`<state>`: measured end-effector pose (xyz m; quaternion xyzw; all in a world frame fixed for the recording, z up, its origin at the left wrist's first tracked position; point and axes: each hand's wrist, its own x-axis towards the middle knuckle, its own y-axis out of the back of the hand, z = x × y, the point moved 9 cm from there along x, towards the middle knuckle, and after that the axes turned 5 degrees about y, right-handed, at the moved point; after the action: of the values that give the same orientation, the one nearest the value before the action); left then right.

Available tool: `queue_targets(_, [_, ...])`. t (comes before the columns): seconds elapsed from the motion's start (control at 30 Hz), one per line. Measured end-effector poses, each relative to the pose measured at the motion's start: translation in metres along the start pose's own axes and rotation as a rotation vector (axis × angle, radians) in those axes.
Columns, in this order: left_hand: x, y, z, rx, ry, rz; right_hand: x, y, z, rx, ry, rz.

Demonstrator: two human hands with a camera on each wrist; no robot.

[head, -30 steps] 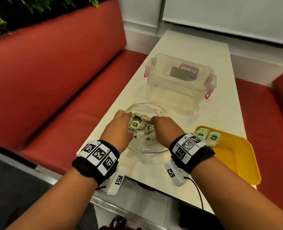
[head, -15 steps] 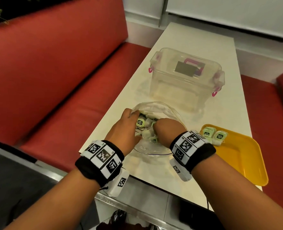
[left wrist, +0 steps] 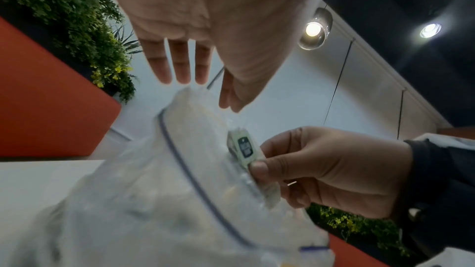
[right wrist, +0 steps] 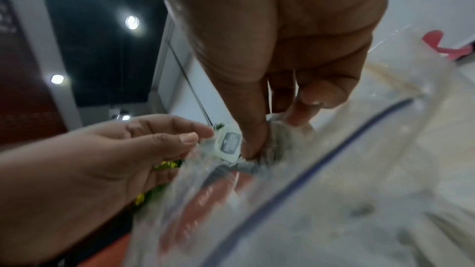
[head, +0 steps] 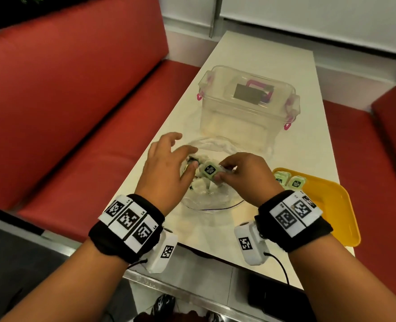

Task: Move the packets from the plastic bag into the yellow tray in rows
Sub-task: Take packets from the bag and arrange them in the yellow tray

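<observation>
We are lifting a pale green packet (head: 209, 170) out of the clear plastic bag (head: 206, 196) on the bench (head: 250, 49), the right hand (head: 243, 175) pinching it by its right edge just above the bag's mouth. The left hand (head: 166, 168) is hovering with fingers spread and holding nothing. We are judging it best to keep the pinch firm and carry the packet right, setting it beside the two packets (head: 287, 181) at the far-left corner of the yellow tray (head: 327, 212).

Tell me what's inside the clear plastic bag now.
More pale green packets lie inside the clear plastic bag, partly hidden by both hands; their number is unclear.
</observation>
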<state>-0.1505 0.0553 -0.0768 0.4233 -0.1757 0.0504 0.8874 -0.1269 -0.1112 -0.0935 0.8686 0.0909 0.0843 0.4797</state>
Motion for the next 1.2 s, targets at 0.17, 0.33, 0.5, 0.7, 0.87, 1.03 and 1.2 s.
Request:
queue_targets(0.17, [0.014,0.0,0.031,-0.233,-0.076,0.058,-0.008,0.03,0.014,0.324,-0.056,0.081])
queue_targets(0.33, [0.02,-0.041,0.058,-0.567,0.119,-0.196,-0.024,0.059,0.022,0.689,-0.098,0.145])
queue_targets(0.5, [0.014,-0.086,0.089,-0.944,0.284,-0.457,-0.037,0.066,0.037,0.822,-0.128,0.155])
queue_targets(0.7, [0.009,-0.115,0.104,-1.035,0.352,-0.533,-0.056,0.071,0.072,0.82,-0.242,0.238])
queue_targets(0.87, [0.01,-0.133,0.111,-0.887,0.274,-0.605,-0.061,0.093,0.092,0.521,-0.235,0.27])
queue_targets(1.03, [0.009,-0.143,0.12,-0.841,0.203,-0.622,-0.065,0.099,0.101,0.482,-0.215,0.309])
queue_targets(1.2, [0.006,-0.148,0.12,-0.91,0.3,-0.625,-0.07,0.094,0.11,0.529,-0.235,0.317])
